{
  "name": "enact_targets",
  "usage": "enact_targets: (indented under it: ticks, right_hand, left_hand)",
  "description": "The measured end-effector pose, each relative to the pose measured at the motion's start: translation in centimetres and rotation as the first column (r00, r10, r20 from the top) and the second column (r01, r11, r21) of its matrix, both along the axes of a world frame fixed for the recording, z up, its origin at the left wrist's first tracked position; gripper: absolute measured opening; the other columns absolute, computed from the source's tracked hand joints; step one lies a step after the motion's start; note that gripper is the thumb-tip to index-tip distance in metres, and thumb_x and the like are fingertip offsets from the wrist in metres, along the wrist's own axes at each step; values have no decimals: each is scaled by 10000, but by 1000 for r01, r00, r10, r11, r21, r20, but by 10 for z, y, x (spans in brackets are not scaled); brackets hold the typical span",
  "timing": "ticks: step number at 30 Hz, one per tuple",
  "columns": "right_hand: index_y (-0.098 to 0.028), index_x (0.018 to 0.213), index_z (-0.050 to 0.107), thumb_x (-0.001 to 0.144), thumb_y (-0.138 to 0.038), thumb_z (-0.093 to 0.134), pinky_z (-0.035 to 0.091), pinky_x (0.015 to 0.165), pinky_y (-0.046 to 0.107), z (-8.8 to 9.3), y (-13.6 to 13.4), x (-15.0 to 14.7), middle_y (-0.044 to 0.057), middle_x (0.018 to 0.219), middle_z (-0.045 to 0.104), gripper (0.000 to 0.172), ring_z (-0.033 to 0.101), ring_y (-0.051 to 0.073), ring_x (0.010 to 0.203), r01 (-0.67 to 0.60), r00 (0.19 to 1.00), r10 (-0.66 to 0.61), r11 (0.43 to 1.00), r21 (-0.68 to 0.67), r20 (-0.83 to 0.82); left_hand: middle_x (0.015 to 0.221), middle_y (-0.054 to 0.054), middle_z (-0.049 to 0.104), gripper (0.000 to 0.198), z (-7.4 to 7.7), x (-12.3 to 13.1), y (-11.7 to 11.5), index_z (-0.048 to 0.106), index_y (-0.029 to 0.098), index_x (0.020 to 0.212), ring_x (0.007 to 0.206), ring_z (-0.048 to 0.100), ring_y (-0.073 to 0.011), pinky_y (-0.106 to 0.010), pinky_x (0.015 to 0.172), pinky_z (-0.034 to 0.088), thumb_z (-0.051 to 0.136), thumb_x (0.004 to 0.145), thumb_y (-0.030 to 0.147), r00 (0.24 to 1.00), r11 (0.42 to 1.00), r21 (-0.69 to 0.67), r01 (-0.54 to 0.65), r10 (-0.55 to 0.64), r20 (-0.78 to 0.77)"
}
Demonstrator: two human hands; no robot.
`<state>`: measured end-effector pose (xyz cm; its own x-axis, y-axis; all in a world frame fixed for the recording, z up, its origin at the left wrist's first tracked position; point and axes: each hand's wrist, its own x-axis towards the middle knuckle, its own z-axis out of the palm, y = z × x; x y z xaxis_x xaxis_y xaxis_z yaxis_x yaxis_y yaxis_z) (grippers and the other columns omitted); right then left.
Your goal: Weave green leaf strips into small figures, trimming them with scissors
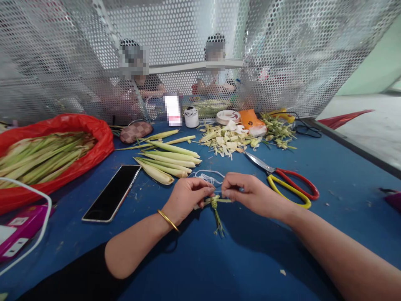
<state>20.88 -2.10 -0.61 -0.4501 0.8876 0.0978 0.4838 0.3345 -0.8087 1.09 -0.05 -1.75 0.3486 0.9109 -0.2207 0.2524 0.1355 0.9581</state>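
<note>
Over the middle of the blue table, my left hand (190,196) and my right hand (247,192) come close together with fingers pinched. A thin white string (218,191) runs between my fingertips. Just below hangs a small woven leaf piece (214,203), knotted at the top with a green tassel of strips under it. Its pale side strips stick out to left and right, one reaching my left fingers. Loose white cord (208,177) lies coiled just beyond my hands. Scissors (282,179) with one red and one yellow handle lie open beyond my right forearm.
Pale green husk leaves (169,161) and a phone (112,192) lie left of centre. A red plastic bag (105,136) of leaves stands at far left. Husk scraps (225,138), a tape roll (228,117) and an orange packet (252,122) line the back, before a perforated metal screen (181,37).
</note>
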Motion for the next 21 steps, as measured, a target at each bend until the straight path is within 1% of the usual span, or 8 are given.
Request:
enact_targets:
  ticks: [7, 9, 11, 12, 13, 15, 17, 21]
  right_hand:
    - [-190, 701, 617, 862, -244, 594, 411, 633, 245, 4, -6, -1, -6, 711, 584, 171, 532, 133, 678, -204, 977, 207, 976, -72, 43]
    - [-195, 732, 634, 864, -269, 595, 417, 628, 252, 2, -4, -2, 5, 732, 609, 157, 546, 142, 688, -113, 993, 114, 993, -43, 23]
    - [-206, 823, 643, 879, -261, 557, 433, 638, 259, -3, -2, -4, 13, 786, 643, 116, 573, 151, 717, 75, 996, -76, 997, -23, -56]
    - [-211, 882, 637, 886, -241, 526, 448, 653, 263, -6, -1, -5, 18, 829, 662, 115, 593, 154, 742, 144, 982, -147, 989, -36, -117]
    - [-214, 936, 626, 887, -210, 499, 464, 677, 268, -9, 0, -7, 22, 876, 679, 136, 614, 157, 774, 167, 969, -175, 984, -60, -173]
    - [-213, 984, 612, 863, -141, 477, 485, 730, 279, -15, 0, -12, 27, 932, 698, 195, 642, 161, 831, 111, 968, -128, 990, -88, -216]
    - [-214, 971, 618, 829, -83, 477, 485, 746, 283, -19, -1, -16, 24, 923, 706, 239, 649, 164, 845, 56, 984, -66, 996, -63, -169]
    - [-215, 970, 630, 811, -51, 486, 482, 749, 289, -21, -4, -20, 28, 918, 717, 270, 660, 175, 848, 66, 993, -68, 997, -25, -97]
  left_hand:
    - [504, 45, 567, 103, 4, 1, 0, 675, 151, 668, 433, 462, -66, -183, 434, 375, 746, 637, 218, 999, 998, -56, -8, 10, 31]
    - [498, 47, 563, 82, 3, 0, 0, 667, 157, 659, 447, 471, -74, -189, 449, 382, 732, 642, 203, 1000, 1000, -29, 11, -10, 15]
    - [510, 41, 577, 48, 1, -1, 0, 675, 162, 662, 471, 488, -84, -194, 469, 387, 714, 656, 190, 998, 997, 57, 46, -43, -51]
    - [525, 36, 592, 29, 0, -2, -1, 683, 165, 668, 487, 499, -89, -197, 482, 391, 705, 666, 184, 994, 991, 117, 65, -54, -96]
    - [548, 29, 613, 9, 0, -2, -1, 692, 168, 674, 507, 513, -94, -199, 498, 396, 697, 675, 176, 988, 980, 180, 83, -57, -146]
    - [599, 21, 655, 32, 0, -2, -2, 707, 178, 686, 549, 545, -104, -204, 537, 410, 684, 688, 156, 970, 949, 292, 121, -50, -239]
    - [626, 23, 681, 65, 1, -2, -4, 711, 190, 690, 569, 567, -109, -210, 572, 419, 671, 701, 140, 948, 910, 382, 159, -32, -318]
    - [692, 23, 719, 100, 1, -2, -6, 709, 209, 725, 610, 607, -123, -226, 624, 420, 642, 743, 137, 882, 793, 556, 249, 51, -468]
